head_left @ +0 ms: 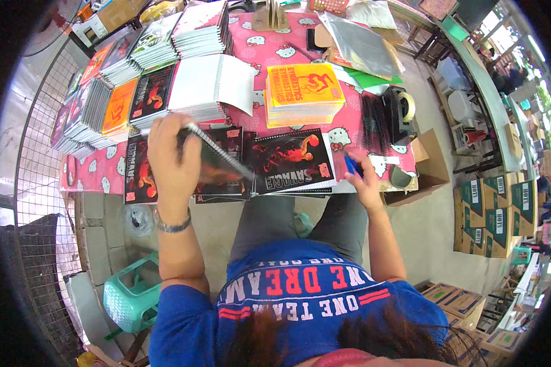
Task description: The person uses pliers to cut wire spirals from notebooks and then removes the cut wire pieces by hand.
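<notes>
My left hand (174,156) is closed on the edge of a spiral notebook (217,160) with a dark cover, lifted and tilted above the table, partly smeared by motion. Beneath it lie black notebooks with red flame-like figures, one of them a black notebook (142,168) at the left. To the right, a black-covered set of sheets (294,160) lies at the table's front edge, a row of holes along its far side. Beside its right edge, my right hand (366,183) is closed round a slim blue object (351,165) whose kind I cannot make out.
Stacks of spiral notebooks (196,92) fill the table's left side. A pile of orange covers (305,92) stands mid-table. Right of it are loose black coils (374,122) and a tape dispenser (400,113). An open carton (431,162) and a green stool (131,293) flank me.
</notes>
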A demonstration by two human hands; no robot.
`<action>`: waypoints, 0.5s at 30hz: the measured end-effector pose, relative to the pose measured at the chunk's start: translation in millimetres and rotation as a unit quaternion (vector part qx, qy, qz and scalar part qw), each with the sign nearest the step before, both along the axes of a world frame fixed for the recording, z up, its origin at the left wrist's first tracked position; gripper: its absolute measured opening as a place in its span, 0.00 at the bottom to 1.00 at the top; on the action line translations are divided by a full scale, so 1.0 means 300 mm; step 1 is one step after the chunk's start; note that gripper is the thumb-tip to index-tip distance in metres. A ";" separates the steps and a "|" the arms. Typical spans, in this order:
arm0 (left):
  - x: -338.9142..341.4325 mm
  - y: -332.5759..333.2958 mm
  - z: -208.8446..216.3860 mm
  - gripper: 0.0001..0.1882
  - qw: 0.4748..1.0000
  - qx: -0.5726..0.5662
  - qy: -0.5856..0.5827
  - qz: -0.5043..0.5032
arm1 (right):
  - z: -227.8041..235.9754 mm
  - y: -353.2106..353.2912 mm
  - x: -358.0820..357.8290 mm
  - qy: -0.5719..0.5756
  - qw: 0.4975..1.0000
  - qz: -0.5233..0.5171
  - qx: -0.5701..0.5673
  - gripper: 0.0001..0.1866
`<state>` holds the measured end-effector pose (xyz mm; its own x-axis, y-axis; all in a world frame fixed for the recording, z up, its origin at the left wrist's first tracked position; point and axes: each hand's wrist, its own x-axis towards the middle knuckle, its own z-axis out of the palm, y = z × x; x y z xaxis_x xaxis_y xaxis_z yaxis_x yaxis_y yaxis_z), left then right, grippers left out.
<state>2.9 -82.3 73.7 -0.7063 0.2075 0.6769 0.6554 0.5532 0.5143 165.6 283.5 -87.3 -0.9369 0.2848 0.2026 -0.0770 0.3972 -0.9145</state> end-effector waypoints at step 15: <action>-0.206 0.566 -0.611 0.18 0.919 -0.256 -0.241 -0.178 | -0.161 0.309 -0.543 -0.268 0.837 -0.270 0.394 0.16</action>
